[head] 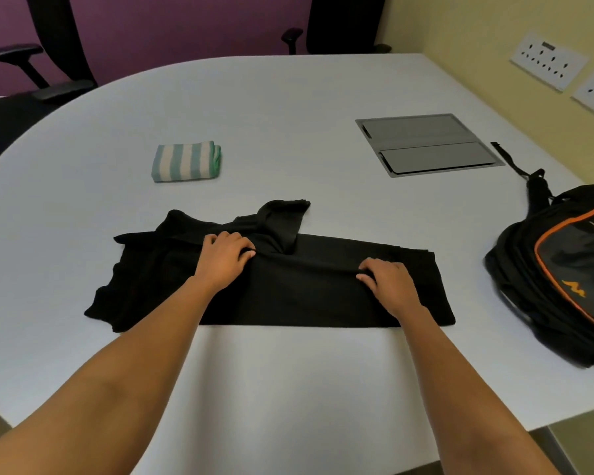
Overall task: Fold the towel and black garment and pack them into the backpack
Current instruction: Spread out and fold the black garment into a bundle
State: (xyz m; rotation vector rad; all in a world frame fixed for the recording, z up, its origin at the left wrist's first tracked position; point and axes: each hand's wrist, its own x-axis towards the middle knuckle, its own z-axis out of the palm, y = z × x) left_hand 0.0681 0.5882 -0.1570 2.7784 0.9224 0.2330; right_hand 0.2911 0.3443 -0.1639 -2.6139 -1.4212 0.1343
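Note:
A black garment [288,293] lies spread across the middle of the white table [288,389], with one flap folded over along its length and a sleeve bunched at the top. My left hand [225,257] pinches a fold of the cloth near the garment's middle. My right hand [388,281] pinches the same folded edge further right. A green and white striped towel [186,161] sits folded into a small block beyond the garment, to the left. The black backpack [563,272] with orange trim lies at the table's right edge.
A grey cable hatch [426,144] is set flush in the table at the back right. Black office chairs [31,80] stand behind the far edge. Wall sockets [549,61] sit on the yellow wall at right. A backpack strap [511,161] trails toward the hatch.

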